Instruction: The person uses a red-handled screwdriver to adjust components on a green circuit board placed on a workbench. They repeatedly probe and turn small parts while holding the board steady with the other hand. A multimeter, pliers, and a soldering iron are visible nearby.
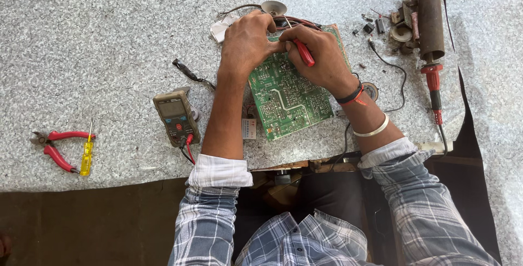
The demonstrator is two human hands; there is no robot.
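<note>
Green circuit board (289, 94) lies flat on the speckled grey counter (98, 43), near its front edge, solder side up: pale traces, dense rows of silver joints, one curved white line across the middle. Rectangular, turned slightly off square to the counter edge.

Left hand (246, 41) rests on the board's far left corner, fingers curled down onto the edge; grip closed on the board there. Right hand (321, 53) sits over the far right part of the board, grip clamped on a red-handled tool (304, 52), tip pointing toward the left hand. The tip itself is hidden between the fingers.

Red and dark wires (297, 22) run off the board's far edge. Multimeter (175, 116) lies just left of the left forearm, leads plugged in. Red-handled pliers (54, 147) and a yellow screwdriver (86, 154) lie well apart at far left. Soldering iron (434, 83) with red handle lies at right.
</note>
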